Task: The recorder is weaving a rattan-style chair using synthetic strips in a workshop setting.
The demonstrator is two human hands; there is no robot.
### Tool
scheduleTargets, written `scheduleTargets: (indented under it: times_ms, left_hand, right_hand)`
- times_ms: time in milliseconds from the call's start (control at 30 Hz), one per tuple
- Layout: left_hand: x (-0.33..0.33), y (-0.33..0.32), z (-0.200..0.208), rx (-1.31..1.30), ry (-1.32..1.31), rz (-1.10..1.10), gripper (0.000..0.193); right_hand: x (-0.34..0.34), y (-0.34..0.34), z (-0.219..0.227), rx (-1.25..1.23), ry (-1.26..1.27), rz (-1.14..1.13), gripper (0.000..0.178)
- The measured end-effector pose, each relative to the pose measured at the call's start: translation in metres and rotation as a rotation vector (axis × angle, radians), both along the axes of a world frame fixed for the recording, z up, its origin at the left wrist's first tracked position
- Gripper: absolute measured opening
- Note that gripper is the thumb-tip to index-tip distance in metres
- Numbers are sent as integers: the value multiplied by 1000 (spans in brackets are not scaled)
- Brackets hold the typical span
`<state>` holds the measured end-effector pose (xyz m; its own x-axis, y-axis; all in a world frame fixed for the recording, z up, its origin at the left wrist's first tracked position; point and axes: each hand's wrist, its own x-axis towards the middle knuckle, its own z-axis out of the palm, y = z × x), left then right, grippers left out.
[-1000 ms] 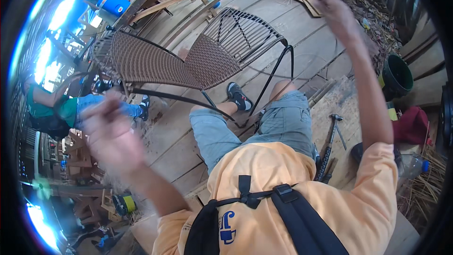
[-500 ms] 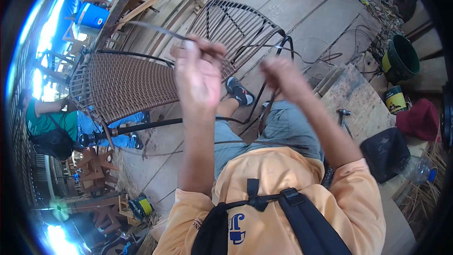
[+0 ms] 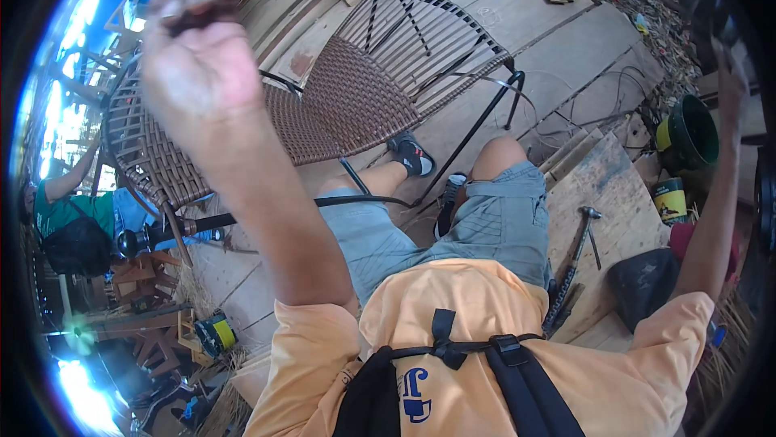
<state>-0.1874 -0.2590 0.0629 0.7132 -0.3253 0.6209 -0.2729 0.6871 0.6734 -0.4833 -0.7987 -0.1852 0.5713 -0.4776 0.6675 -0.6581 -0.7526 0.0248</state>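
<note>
A chair frame with a brown woven wicker seat (image 3: 356, 97) lies in front of my legs. Its far right part shows bare parallel strands (image 3: 440, 29), and a loose flat strip (image 3: 493, 81) curls near its right corner. My left hand (image 3: 202, 65) is raised over the chair's left side, palm up, its fingers curled closed. What they hold, if anything, I cannot make out. My right arm reaches far out to the right, where my right hand (image 3: 730, 73) is smeared by motion at the picture's rim, so its fingers are unclear.
A hammer (image 3: 590, 213) rests on a wooden board (image 3: 606, 186) to my right, beside a black cloth item (image 3: 644, 283). Beyond stand a green bucket (image 3: 693, 131) and a smaller yellow-labelled pot (image 3: 669, 201). At left is another person in a green shirt (image 3: 89, 215).
My hands have moved widely apart from above the chair: the left up and leftward, the right out to the far right. More of the woven seat now shows.
</note>
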Motion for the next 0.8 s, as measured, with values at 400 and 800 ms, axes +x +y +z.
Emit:
scheduleTargets:
  times_ms: [400,800]
  left_hand:
    - [-34,-23,-61,115,328,-513,39]
    - [-168,-95,-322,867,35,-11,30]
  right_hand:
    - [-115,18,-49,488,82,-546,44]
    - [99,334,-19,2149,-583,587,26]
